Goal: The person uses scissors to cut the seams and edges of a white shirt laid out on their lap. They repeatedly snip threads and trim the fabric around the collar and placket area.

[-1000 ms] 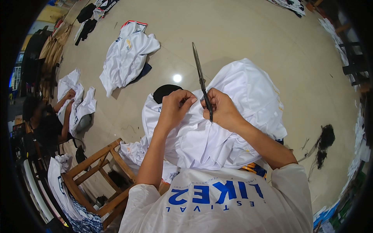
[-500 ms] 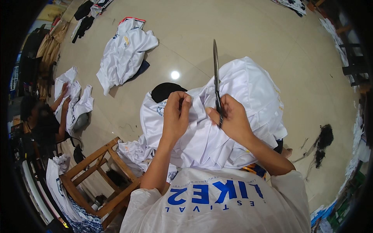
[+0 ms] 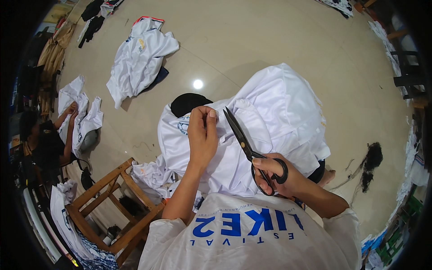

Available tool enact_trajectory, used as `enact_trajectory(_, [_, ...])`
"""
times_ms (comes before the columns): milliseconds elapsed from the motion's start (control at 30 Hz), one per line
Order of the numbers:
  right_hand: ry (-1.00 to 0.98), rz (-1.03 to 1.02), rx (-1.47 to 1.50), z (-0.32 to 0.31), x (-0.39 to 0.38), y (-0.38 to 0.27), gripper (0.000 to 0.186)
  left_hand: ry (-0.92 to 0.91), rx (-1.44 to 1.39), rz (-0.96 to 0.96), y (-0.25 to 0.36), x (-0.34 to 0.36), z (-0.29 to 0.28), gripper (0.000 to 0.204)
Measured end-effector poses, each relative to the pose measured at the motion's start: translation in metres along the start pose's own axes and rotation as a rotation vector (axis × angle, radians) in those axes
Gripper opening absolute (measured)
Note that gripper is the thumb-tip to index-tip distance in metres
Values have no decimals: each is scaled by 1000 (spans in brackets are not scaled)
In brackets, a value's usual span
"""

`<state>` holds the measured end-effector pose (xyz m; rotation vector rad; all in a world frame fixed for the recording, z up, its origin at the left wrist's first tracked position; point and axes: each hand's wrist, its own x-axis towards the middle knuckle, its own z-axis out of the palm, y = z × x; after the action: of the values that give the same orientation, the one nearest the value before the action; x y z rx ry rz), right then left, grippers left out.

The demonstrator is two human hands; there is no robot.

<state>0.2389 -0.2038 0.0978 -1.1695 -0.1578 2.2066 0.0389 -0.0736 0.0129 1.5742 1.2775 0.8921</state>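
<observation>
Right hand (image 3: 281,173) had dropped toward the lap, swinging the scissors (image 3: 243,145) so the blades slanted toward the left hand (image 3: 202,139); cutting looked paused. Right fingers gripped the handles; left fingertips stayed together, couldn't tell if on cloth. White garment (image 3: 288,103) lay bunched across the lap, partly hidden by scissors and forearms. Wooden stool (image 3: 127,180) left, dark fluff (image 3: 372,157) right, another white shirt (image 3: 139,58) on floor ahead.
</observation>
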Motion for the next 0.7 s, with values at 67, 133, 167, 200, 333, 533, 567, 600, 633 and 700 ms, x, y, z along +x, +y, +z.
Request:
enact_trajectory(67, [-14, 4, -11, 1, 3, -2, 41, -7, -9, -18, 3, -1, -1, 15])
enact_trajectory(133, [-24, 12, -17, -2, 6, 1, 40, -13, -8, -23, 3, -2, -2, 16])
enact_trajectory(167, [-29, 16, -20, -3, 8, 2, 40, -16, -3, -19, 1, -2, -3, 16])
enact_trajectory(200, [-23, 14, -12, -2, 8, 1, 39, -20, 2, -14, 0, -1, -3, 16])
enact_trajectory(333, [-6, -4, 8, 5, 7, -1, 39, -27, -38, -31, -3, -3, -2, 17])
enact_trajectory(533, [20, -4, 36, 6, 9, 1, 38, -41, -106, -24, -7, -4, -2, 17])
enact_trajectory(567, [22, -2, 47, 6, 10, 2, 38, -45, -121, -26, -8, -5, -2, 17])
enact_trajectory(600, [23, -4, 48, 6, 11, 2, 37, -50, -137, -28, -8, -5, -2, 17])
enact_trajectory(633, [26, -6, 49, 6, 11, 2, 37, -52, -134, -33, -8, -5, -2, 17])
enact_trajectory(700, [30, -9, 37, 7, 11, 2, 37, -58, -129, -42, -8, -5, -2, 18])
